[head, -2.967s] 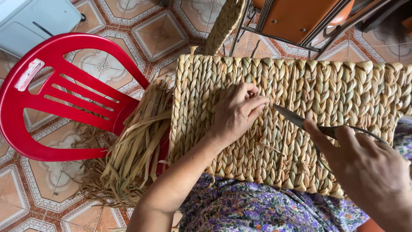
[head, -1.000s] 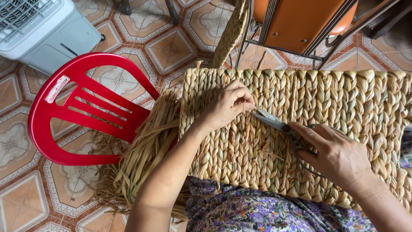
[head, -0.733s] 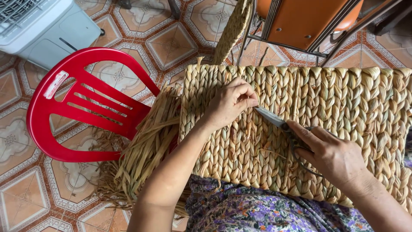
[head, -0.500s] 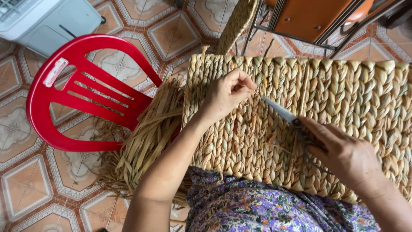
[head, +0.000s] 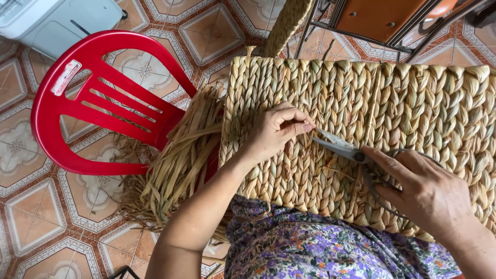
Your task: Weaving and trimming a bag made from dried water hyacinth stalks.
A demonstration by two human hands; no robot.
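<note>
On the person's lap, over a purple floral garment, lies a woven straw panel, its long axis running left to right and its far edge reaching the legs of a metal-framed chair. The left hand rests on the left part of the panel, thumb and forefinger closed in a pinch, apparently on a thin fibre (too fine to make out with certainty). The right hand is closed around the handles of a pair of scissors, whose blades are slightly parted and point left, the tips lying just beside the pinching fingertips. The cutting point thus lies between the two hands, the left hand touching it and the right set back along the blades. The panel is plaited in thick, pale golden-green rows of twisted strands, tight and even, with a few stray fibres standing up. To the left, a bundle of loose dried straw lies against a red plastic chair on the patterned tile floor.
</note>
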